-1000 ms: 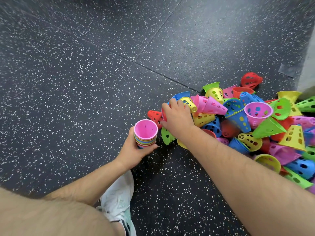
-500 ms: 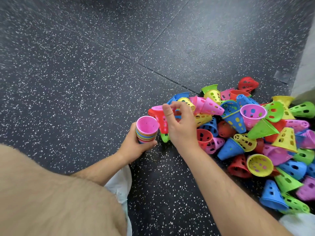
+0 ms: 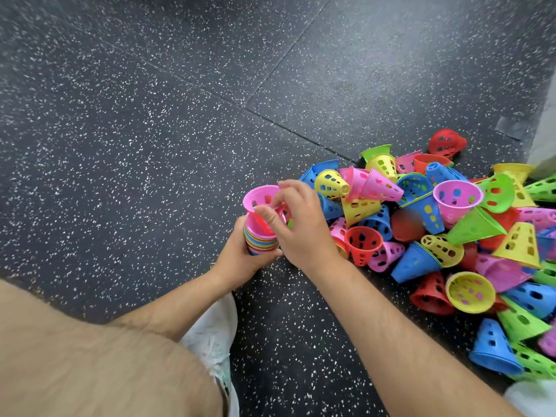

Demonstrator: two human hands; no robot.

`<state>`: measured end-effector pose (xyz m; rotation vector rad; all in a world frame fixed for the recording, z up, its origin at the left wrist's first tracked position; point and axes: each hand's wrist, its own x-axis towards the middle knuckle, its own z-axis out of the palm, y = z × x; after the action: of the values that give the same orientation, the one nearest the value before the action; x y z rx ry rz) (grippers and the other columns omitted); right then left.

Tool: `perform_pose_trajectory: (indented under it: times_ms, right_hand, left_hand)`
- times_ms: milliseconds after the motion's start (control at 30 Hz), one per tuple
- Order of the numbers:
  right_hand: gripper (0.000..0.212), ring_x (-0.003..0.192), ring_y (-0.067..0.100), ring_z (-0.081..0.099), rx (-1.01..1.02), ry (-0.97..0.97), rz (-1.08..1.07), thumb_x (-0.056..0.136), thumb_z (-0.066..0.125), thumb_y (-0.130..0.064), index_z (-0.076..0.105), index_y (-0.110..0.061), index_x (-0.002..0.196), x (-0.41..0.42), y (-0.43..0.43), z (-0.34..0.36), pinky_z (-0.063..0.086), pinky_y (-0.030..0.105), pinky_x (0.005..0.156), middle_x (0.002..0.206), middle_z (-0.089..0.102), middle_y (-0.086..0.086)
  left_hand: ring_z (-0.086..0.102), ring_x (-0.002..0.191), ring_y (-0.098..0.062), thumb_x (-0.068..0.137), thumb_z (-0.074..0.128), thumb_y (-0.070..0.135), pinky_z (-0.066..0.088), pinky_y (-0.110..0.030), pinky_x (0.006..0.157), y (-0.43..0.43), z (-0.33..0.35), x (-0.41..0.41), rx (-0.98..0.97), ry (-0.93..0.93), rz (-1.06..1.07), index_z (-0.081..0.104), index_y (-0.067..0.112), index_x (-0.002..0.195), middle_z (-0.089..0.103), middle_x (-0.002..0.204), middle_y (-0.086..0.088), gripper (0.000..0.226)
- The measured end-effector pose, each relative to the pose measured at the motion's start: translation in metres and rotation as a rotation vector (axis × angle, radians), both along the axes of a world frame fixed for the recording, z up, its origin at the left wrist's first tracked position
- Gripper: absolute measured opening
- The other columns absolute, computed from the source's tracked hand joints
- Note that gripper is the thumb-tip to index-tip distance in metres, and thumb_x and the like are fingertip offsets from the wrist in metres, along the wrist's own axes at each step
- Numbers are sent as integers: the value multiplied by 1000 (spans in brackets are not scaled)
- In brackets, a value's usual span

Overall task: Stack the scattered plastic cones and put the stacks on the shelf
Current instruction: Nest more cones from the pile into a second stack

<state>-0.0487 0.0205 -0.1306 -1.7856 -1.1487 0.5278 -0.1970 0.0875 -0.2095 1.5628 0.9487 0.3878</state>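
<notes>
- Head view: the right hand (image 3: pixel 301 230) pinches a tilted pink cone (image 3: pixel 256 196) just above the mouth of the stack (image 3: pixel 261 241).
- The left hand (image 3: pixel 237 260) grips that stack, mouth up, left of the pile (image 3: pixel 436 236) on the floor (image 3: pixel 150 145).
- The next move looks like lining up the cone's axis with the stack, then pushing it down.

Smooth, faintly glossy plastic makes up the cone pile (image 3: pixel 433 215), also the stack (image 3: pixel 260 241) and pink cone (image 3: pixel 255 196) just left of it; floor (image 3: pixel 150 130) around it is matt, grainy, speckled, rubber-like; shoe (image 3: pixel 210 332) lower left looks like cloth.
</notes>
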Motion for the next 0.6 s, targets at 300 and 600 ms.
perform_pose_trajectory:
  times_ms: [300, 600]
  right_hand:
    - [31, 107, 14, 50, -131, 10, -48, 95, 56, -52, 63, -27, 112, -2, 0, -23, 39, 27, 97, 110, 60, -12]
    - [50, 127, 34, 45, -596, 69, -38, 106, 25, -47, 61, -24, 131, 22, 32, -51, 25, 46, 108, 127, 64, 10]
  left_hand:
    - [69, 110, -20, 72, 93, 19, 56, -38, 97, 2, 1, -2, -41, -47, 40, 48, 23, 136, 69, 123, -2, 78]
    - [66, 114, -9, 73, 91, 2, 49, -20, 99, 3, -1, -8, 1, -34, 22, 46, 31, 132, 65, 127, -2, 80]
